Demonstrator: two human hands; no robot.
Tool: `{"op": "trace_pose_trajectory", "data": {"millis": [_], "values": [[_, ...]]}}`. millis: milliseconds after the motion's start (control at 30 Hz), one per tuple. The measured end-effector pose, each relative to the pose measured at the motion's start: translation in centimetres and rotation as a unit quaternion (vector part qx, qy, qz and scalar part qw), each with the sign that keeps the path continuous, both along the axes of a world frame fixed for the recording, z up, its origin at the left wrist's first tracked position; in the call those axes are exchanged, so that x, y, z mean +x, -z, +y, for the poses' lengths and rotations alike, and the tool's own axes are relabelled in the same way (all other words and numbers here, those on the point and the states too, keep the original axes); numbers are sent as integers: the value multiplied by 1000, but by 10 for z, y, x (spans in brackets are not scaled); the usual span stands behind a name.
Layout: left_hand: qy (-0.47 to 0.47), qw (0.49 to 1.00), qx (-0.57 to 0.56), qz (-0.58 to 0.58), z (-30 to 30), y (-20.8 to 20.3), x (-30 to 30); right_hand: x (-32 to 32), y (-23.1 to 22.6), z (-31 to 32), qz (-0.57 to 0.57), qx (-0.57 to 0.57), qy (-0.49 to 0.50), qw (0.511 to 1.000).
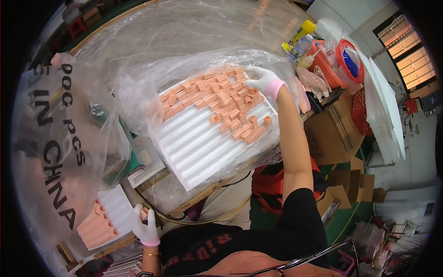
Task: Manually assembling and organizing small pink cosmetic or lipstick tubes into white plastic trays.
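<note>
Pieces (224,99), peach-coloured, lie heaped on a ridged white tray (194,159), the right hand (251,79) at their far edge, its grip unclear. The left hand (145,220) holds one piece (144,213) beside a smaller tray (115,203). Arranging seems underway; lining it up with the rows (96,227) there probably comes next

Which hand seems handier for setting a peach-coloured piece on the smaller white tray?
Probably the left hand: it holds a peach-coloured piece beside the smaller white tray. The right hand is farther off, at the heaped pieces on the larger ridged white tray.
</note>
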State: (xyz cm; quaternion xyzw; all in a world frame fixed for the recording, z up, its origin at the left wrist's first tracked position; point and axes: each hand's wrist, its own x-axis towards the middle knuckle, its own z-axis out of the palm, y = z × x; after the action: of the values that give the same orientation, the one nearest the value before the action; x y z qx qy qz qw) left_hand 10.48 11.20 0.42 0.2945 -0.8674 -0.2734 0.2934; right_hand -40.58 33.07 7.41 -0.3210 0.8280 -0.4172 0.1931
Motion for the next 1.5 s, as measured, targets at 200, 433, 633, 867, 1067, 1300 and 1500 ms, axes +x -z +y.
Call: {"op": "trace_pose_trajectory", "data": {"millis": [200, 433, 633, 867, 1067, 1300, 1500], "values": [[-1, 1000, 15, 25, 1, 0, 2, -36, 19, -1, 91, 442, 44, 891], [4, 996, 74, 47, 4, -6, 2, -45, 34, 10, 111, 416, 24, 902], [16, 992, 99, 78, 1, -4, 6, -10, 22, 38, 275, 166, 131, 938], [-30, 919, 333, 207, -10, -1, 15, 147, 12, -44, 34, -50, -11, 998], [67, 839, 517, 157, -15, -23, -37, 174, 56, -53, 133, -112, -39, 984], [192, 617, 741, 181, -24, -22, -54, 280, 26, -89, -82, -156, -112, 978], [157, 607, 749, 213, -25, -10, -55, 319, 27, -126, -93, -172, -163, 967]]}}
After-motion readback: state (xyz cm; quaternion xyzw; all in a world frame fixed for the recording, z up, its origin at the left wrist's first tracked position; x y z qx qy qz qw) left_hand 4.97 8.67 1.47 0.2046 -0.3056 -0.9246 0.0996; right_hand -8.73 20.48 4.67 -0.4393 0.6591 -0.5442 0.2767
